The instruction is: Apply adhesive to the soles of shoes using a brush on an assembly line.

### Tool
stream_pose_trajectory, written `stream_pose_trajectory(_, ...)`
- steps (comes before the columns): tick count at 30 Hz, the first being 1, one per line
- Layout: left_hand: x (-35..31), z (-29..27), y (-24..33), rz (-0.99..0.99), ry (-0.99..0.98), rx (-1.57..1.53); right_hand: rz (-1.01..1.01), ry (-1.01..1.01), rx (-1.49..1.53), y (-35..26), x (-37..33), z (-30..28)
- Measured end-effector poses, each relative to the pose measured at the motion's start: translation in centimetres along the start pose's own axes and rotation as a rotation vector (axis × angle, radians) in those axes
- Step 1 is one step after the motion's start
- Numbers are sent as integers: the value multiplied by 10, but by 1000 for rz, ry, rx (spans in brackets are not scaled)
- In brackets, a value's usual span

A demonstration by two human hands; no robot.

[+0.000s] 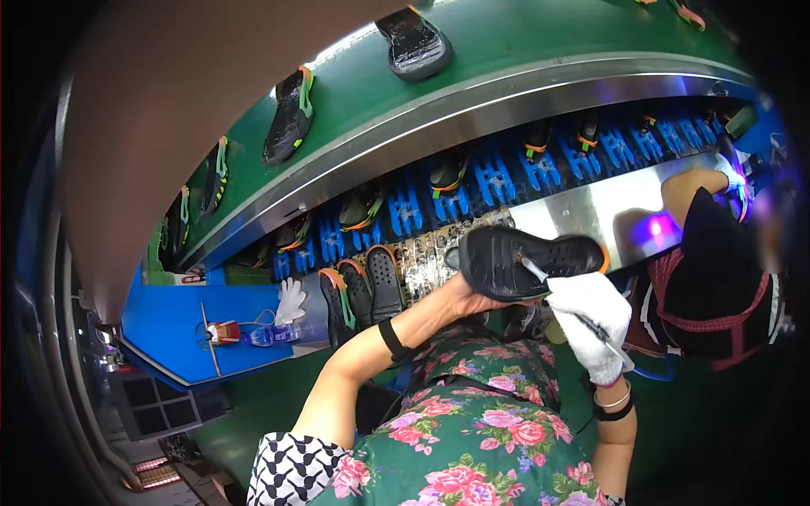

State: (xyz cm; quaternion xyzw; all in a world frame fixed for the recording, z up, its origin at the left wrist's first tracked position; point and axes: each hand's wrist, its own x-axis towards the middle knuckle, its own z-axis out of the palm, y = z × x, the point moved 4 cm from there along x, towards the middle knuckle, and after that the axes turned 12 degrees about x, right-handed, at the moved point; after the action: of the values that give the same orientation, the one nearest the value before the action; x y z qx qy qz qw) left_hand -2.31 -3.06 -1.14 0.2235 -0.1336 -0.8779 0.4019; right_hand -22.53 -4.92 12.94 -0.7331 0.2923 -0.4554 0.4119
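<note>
My bare left hand (464,297) supports a glossy black shoe sole (489,255) from below, its hollow side facing up. A white knitted glove covers my right hand (593,325), which is closed around a slim, white-handled brush (535,271). The brush tip touches the inside of the sole near its middle. An orange edge shows at the sole's right end. Left of my left hand, several black soles (386,288) stand side by side, some with orange and green rims.
Beyond my hands runs a rack of blue holders (405,212) carrying shoe parts. Behind its metal rail (363,142), a green belt (498,34) bears more shoes. A blue tabletop (169,316) holds a white glove (291,300) and a plastic bottle (268,336). At right, another person (717,278) works close by.
</note>
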Motion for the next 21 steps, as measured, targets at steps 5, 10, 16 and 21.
stream_pose_trajectory(5, 0, 42, -6, 101, -101, -373, -17, 105, -30, -7, -15, -6)
stream_pose_trajectory(10, 4, 26, -24, 49, 39, -323, -29, 189, -28, -16, -12, -4)
stream_pose_trajectory(16, 7, 58, -25, 49, 141, -287, -214, 119, -58, -28, 7, -11)
stream_pose_trajectory(21, 11, 56, -30, 74, 293, -43, -263, 106, -146, -26, 11, -12)
